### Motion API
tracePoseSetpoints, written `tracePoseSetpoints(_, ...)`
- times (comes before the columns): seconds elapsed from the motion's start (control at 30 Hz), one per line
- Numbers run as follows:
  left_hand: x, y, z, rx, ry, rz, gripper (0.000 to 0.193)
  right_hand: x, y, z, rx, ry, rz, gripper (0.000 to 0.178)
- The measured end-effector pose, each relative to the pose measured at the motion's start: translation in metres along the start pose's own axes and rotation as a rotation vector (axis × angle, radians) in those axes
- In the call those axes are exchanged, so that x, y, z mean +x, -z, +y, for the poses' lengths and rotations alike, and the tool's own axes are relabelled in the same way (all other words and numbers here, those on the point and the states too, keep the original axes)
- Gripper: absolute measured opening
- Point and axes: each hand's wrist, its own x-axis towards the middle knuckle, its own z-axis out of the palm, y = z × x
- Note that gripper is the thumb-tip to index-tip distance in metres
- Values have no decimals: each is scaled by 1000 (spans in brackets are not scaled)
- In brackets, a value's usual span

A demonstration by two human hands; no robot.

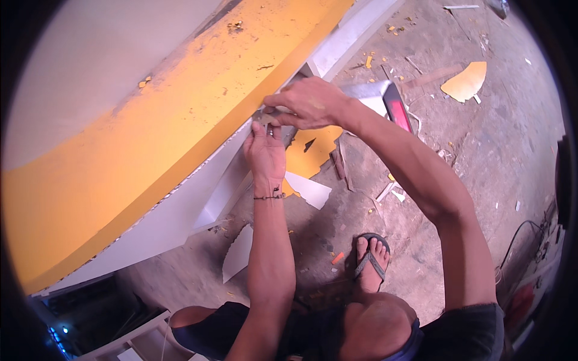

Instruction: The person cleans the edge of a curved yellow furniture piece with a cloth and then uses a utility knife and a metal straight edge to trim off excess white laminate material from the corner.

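From the head view I have both bare hands at the rim of a large curved bench (138,141), yellow on top and running diagonally across the upper left. The left hand (265,153) comes from below, fingers half curled up against the ragged lower edge; the right hand (310,103) meets it from the other side, thumb and forefinger nearly together. I can't tell whether either has hold of something small there. Crumbs of debris (235,26) lie on the yellow surface. A white side panel (141,237) drops away beneath the rim, crowding the left hand. Behind the right forearm sits an object with a red face (399,109). Torn yellow sheet (313,147) and a white scrap (310,191) litter the floor (421,198), near a sandalled foot (372,265).
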Motion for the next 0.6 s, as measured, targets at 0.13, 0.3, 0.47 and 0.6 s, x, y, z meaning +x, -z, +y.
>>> tracePoseSetpoints(0.13,4,11,7,21,26,-17,21,-4,-1,-1,84,-30,20,38)
tracePoseSetpoints(0.3,-1,1,4,-59,57,28,20,-2,1,1,66,-35,-23,39)
tracePoseSetpoints(0.47,1,8,1,-4,12,-37,38,2,-1,7,60,32,7,39)
tracePoseSetpoints(0.6,2,5,-2,-22,-10,-19,36,7,-4,15,46,79,-18,41)
